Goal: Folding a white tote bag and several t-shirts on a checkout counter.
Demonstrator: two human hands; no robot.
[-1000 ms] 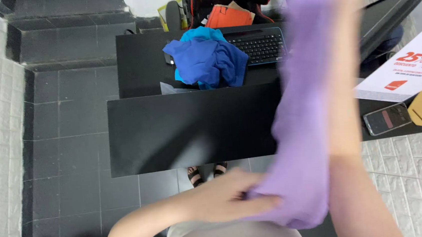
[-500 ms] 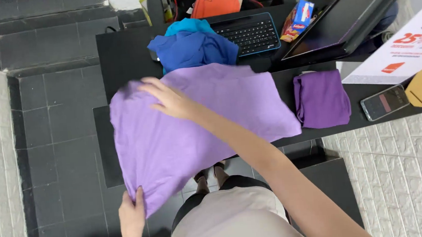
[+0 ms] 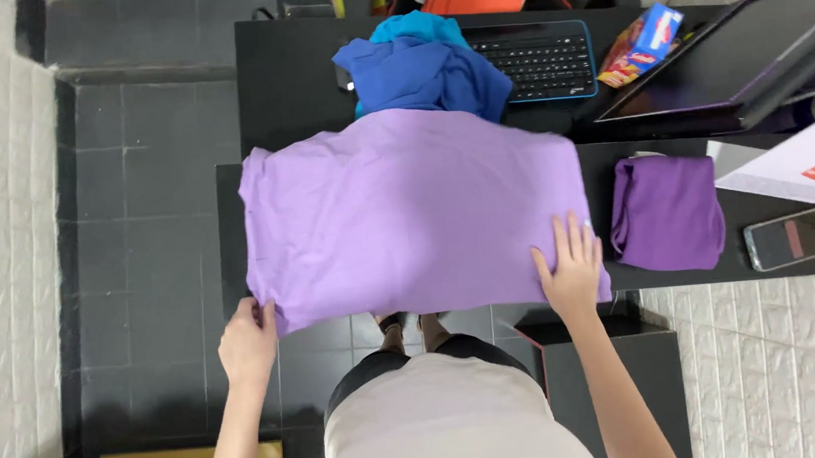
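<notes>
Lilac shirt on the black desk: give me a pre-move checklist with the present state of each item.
1. Lilac shirt spread flat on the black desk: ok, only light wrinkles.
2. Left hand grips the near left corner at the desk edge: ok.
3. Right hand lies flat, fingers spread, on the near right corner: ok.
4. Room around the shirt: not ok, its far edge meets the blue clothes pile.
5. Folded purple garment apart from the shirt: ok, a strip of desk shows between them.
6. Phone out of the way: ok, it lies beyond the folded garment.
</notes>
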